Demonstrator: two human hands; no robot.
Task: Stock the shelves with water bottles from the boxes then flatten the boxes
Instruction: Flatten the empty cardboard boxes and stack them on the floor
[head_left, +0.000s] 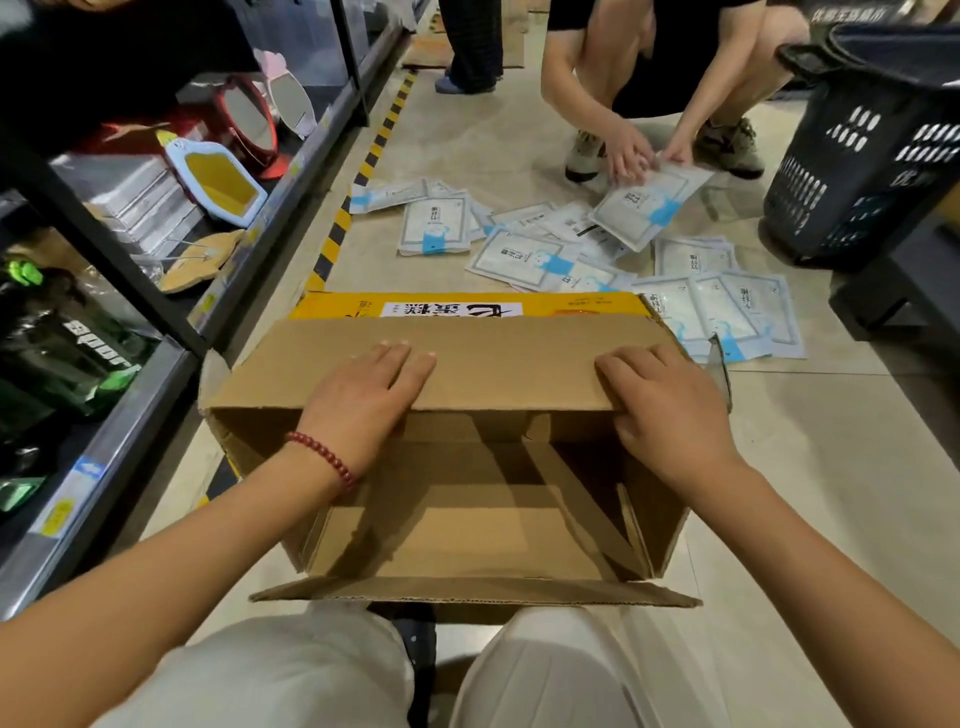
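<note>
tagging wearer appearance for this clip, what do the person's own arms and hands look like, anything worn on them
Both forearms are bare, with no sleeves in view and no gloves. The left hand has a bracelet of dark red round beads at the wrist. The right hand shows no bracelet, watch or ring.

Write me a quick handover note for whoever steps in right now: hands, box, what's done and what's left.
Left hand and right hand lie flat, fingers straight, on the far flap of the cardboard box on the floor beside the shelf. The box is open and looks empty; no bottles remain in it. Still to do: flatten this box. A second person's packets lie spread just beyond.
</note>
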